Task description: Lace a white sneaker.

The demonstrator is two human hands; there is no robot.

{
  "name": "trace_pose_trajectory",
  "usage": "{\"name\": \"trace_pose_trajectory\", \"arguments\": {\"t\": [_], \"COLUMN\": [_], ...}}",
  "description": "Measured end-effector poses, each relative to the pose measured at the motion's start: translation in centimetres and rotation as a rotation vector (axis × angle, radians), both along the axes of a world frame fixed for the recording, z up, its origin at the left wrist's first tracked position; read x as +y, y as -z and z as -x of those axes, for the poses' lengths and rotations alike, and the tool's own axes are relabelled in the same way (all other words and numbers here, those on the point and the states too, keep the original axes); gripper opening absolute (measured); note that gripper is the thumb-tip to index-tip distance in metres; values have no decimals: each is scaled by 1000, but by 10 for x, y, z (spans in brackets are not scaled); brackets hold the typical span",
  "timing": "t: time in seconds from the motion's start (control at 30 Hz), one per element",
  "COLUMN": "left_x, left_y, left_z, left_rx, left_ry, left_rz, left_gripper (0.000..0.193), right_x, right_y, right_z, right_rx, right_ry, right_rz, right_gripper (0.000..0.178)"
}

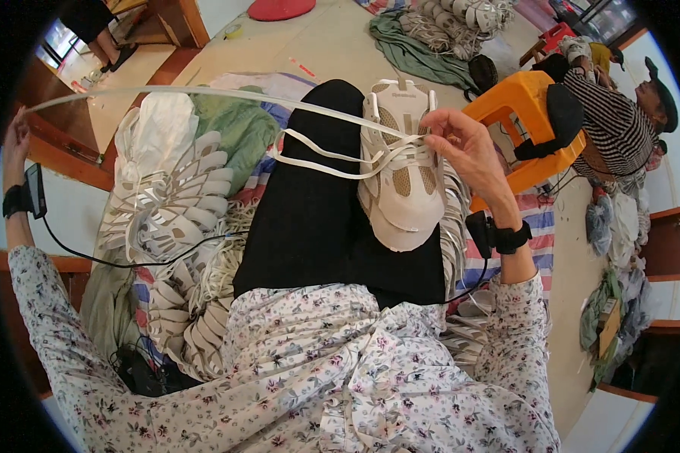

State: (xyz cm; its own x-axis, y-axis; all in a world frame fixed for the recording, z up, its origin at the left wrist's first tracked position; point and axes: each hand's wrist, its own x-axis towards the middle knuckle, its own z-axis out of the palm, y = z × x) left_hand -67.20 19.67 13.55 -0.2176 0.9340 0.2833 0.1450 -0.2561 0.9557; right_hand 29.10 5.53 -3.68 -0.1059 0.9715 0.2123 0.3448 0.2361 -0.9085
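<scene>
A beige shoe upper [402, 177] lies on my black-trousered right knee, partly threaded with a white flat lace [204, 93]. My right hand [461, 143] pinches the lace at the upper's eyelets and steadies it. My left hand [15, 136] is stretched far out to the left, pulling the long end of the lace taut. Loose loops of lace [317, 155] hang across my lap beside the upper.
A stack of white shoe uppers [170, 196] lies on striped cloth at my left, more spread near my hip. An orange plastic stool [523, 113] stands at right. A person in a striped shirt [619, 121] sits beyond it. Another pile of uppers [461, 19] lies far ahead.
</scene>
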Motion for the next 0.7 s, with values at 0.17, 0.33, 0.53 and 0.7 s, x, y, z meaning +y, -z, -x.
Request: {"name": "trace_pose_trajectory", "arguments": {"t": [0.17,0.33,0.53,0.7], "left_x": [55,-76,-131,-118], "left_y": [74,173,211,185], "left_z": [-310,-620,-706,-699], "left_rx": [745,322,695,329], "left_ry": [14,664,796,679], "left_rz": [-339,-20,34,217], "left_gripper": [32,22,21,21], "right_x": [4,1,-3,-2], "right_y": [0,-1,-9,-4], "right_z": [6,10,9,-1], "right_rx": [-406,-239,41,311], "right_ry": [34,67,16,-53], "right_rz": [-194,-108,129,219], "right_gripper": [11,7,5,10]}}
